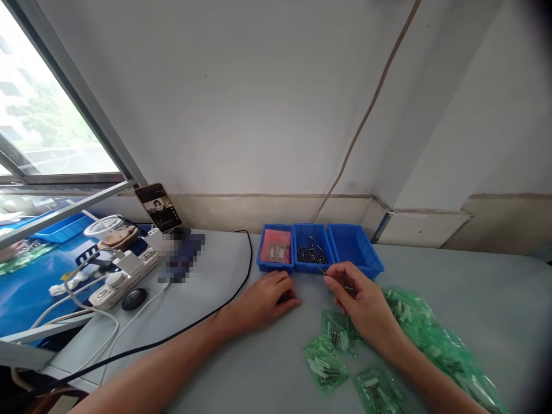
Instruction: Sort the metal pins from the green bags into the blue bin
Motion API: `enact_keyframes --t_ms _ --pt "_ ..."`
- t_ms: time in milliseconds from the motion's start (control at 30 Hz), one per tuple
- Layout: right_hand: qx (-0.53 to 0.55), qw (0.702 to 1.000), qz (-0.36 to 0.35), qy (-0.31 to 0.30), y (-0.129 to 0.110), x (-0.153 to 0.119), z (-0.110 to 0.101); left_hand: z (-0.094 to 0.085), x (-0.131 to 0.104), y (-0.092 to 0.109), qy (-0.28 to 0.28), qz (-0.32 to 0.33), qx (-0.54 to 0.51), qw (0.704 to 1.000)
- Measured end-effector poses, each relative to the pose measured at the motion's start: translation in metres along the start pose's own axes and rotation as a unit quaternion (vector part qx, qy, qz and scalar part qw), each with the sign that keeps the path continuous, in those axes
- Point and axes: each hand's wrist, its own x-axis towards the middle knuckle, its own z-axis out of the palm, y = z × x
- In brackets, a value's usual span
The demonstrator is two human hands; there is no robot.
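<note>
My right hand [360, 299] is raised just in front of the blue bins, thumb and forefinger pinched on a small metal screw [321, 270]. Its tip points left, toward the middle blue bin [314, 267], which holds a loose pile of dark screws [310, 254]. My left hand [273, 299] lies on the table below the left blue bin [260, 256], fingers loosely bent and thumb apart, holding nothing visible. Inside that left bin is a pink bag [276, 238] with small pale pieces. The right blue bin [351, 244] shows a bare bottom.
Several green plastic packets [325, 365] with white plugs and screws lie near my right forearm; a larger heap of green bags [444, 339] stretches right. A black cable [190, 332] crosses by my left arm. Leftward are a phone [158, 207], a power strip [123, 282] and a black disc [134, 299].
</note>
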Motion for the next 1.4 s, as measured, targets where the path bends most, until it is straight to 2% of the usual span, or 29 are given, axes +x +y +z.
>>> enact_keyframes --t_ms 267,400,700,833,1167,1267,1400 --pt "0.168 0.982 0.077 -0.032 -0.009 -0.001 -0.004 -0.003 0.001 0.001 -0.008 -0.002 0.001 1.0" --pt "0.203 0.974 0.097 -0.037 -0.012 -0.004 -0.005 -0.001 0.001 0.0 -0.006 0.0 0.0 1.0" --pt "0.081 0.996 0.045 -0.008 -0.004 -0.009 -0.004 -0.001 0.001 -0.001 -0.004 0.007 -0.004 1.0" --pt "0.055 0.998 0.033 -0.009 -0.001 -0.011 -0.001 0.0 0.001 -0.003 -0.003 0.008 -0.007 1.0" --pt "-0.045 0.997 -0.052 0.046 -0.004 -0.01 -0.001 0.0 0.0 -0.004 -0.008 0.011 -0.017 1.0" --pt "-0.019 0.999 -0.031 0.041 -0.003 -0.009 0.0 0.001 0.0 -0.004 -0.011 0.009 -0.018 1.0" --pt "0.07 0.997 0.032 0.001 -0.001 -0.007 0.001 0.002 0.0 -0.005 -0.011 0.013 -0.015 1.0"
